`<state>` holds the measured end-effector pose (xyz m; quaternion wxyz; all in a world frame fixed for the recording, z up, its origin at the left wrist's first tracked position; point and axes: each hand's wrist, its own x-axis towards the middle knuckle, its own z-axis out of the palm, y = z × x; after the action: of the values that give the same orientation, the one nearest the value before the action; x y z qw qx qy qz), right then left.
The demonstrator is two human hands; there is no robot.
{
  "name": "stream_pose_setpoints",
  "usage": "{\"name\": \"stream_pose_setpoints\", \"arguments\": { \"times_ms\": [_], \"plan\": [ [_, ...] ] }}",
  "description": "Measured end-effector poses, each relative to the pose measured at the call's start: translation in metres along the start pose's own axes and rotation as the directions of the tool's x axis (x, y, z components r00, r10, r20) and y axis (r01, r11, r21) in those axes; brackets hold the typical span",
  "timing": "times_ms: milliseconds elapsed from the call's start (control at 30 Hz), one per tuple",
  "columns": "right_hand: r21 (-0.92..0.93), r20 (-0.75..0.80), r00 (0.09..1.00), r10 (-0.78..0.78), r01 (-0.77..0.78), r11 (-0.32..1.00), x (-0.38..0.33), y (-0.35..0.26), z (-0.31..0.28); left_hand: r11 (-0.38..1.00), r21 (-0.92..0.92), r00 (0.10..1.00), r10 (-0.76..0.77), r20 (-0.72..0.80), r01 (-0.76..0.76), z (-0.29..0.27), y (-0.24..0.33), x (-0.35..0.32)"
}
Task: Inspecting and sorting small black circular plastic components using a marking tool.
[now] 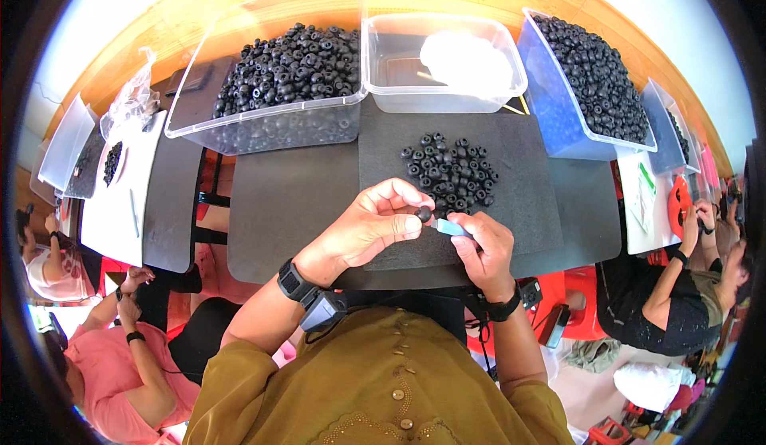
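Fingers (403, 205) pinch a small round black bead (424, 214) beside a pale-blue tool (451, 227)

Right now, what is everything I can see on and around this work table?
Small ring-shaped parts: loose pile, black, on the mat's middle.
Foam mat: one, dark grey, on the table.
Clear tub: one, heaped with black parts, far left.
Middle tub: one, clear, holds a white lump.
Blue-tinted tub: one, full of black parts, far right.
Co-workers: several, seated on both sides.
Left hand: pinches one black part.
Right hand: holds a light blue tool.
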<state>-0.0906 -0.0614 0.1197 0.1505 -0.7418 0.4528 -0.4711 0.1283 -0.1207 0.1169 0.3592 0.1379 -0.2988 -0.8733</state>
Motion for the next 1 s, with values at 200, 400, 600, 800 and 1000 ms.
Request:
{"name": "stream_pose_setpoints", "arguments": {
  "times_ms": [200,400,600,800,1000],
  "plan": [
    [-0.020,0.019,1.000,-0.006,0.006,1.000,0.0004,-0.0002,-0.0002,1.000,-0.020,1.000,0.008,0.021,-0.008,-0.0017,-0.0052,0.0028],
    [-0.044,0.037,0.999,-0.012,0.014,0.999,0.0009,-0.0005,-0.0013,0.999,-0.013,0.999,0.043,0.023,-0.043,0.0031,-0.0065,0.0024],
    [-0.049,0.030,1.000,-0.003,0.004,0.999,0.0014,-0.0022,-0.0002,0.999,-0.053,0.997,-0.018,-0.073,0.014,0.0045,-0.0054,-0.0014],
    [-0.079,0.030,0.999,-0.012,0.014,0.997,0.0007,-0.0018,0.0000,0.996,-0.091,0.999,-0.006,-0.042,0.002,0.0025,-0.0098,-0.0001],
    [-0.065,0.018,0.999,-0.052,0.053,0.996,0.0010,-0.0018,-0.0003,0.998,-0.059,1.000,-0.018,0.008,0.018,0.0010,-0.0101,-0.0008]
  ]
}}
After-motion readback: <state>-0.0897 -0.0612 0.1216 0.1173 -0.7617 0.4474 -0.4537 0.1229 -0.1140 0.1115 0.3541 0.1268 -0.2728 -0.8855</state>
